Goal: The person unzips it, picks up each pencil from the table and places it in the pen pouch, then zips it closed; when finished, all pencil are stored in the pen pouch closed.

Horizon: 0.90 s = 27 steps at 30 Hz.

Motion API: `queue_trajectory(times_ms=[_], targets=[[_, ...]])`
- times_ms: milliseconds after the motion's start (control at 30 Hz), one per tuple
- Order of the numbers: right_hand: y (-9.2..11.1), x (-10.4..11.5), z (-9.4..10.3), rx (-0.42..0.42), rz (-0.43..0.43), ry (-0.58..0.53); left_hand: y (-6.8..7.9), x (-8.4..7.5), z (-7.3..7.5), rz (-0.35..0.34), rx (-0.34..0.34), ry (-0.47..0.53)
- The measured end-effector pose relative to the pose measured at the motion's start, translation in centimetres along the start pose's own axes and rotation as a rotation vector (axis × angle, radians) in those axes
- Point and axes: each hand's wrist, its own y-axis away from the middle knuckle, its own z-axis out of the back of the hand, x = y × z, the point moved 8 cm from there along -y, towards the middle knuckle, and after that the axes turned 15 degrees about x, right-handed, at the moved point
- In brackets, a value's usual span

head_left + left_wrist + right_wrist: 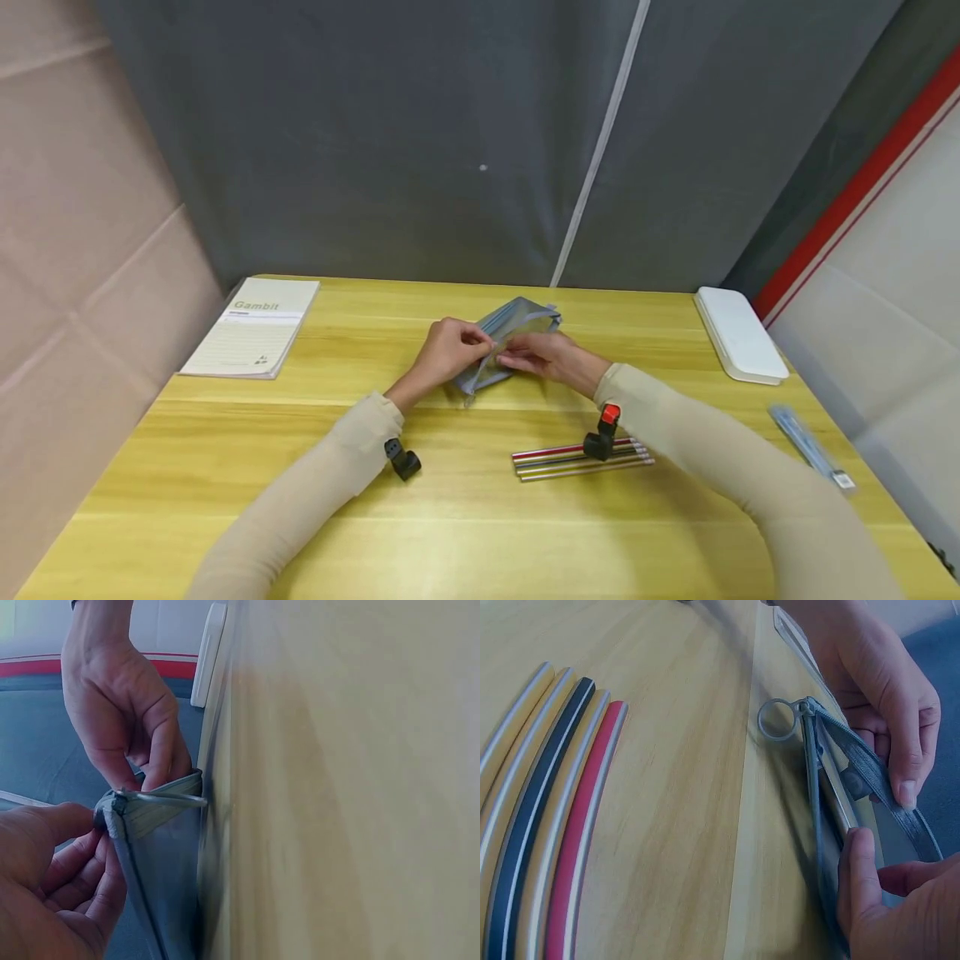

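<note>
A grey-blue zippered pouch stands tilted on the table, its mouth unzipped and a ring-shaped zipper pull hanging at one end. With thumb and fingers, my left hand pinches the pouch's zippered edge, seen close in the left wrist view. My right hand has its fingers dipped into the mouth, beside a slim silvery-edged thing in the right wrist view. I cannot tell whether they grip it. Several striped pencils, red, black and gold with silver, lie below the right wrist.
At the back left lies a notepad marked Gambit. A white case rests at the right rear, and a clear packet of blue sticks lies near the right edge. A dark curtain closes off the table's back.
</note>
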Motion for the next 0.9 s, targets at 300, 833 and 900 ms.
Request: queue_trajectory(times_ms=[300,833,900], targets=[[1.0,-0.1,0.1,0.003,0.011,0.022,0.0,-0.4,0.2,-0.001,-0.019,-0.009],[3.8,0.2,0.4,0.111,0.009,0.287,-0.1,-0.1,-0.2,0.011,-0.006,0.007],[4.4,0.3,0.3,0.132,0.012,0.346,-0.2,-0.1,-0.1,0.009,-0.01,0.008]])
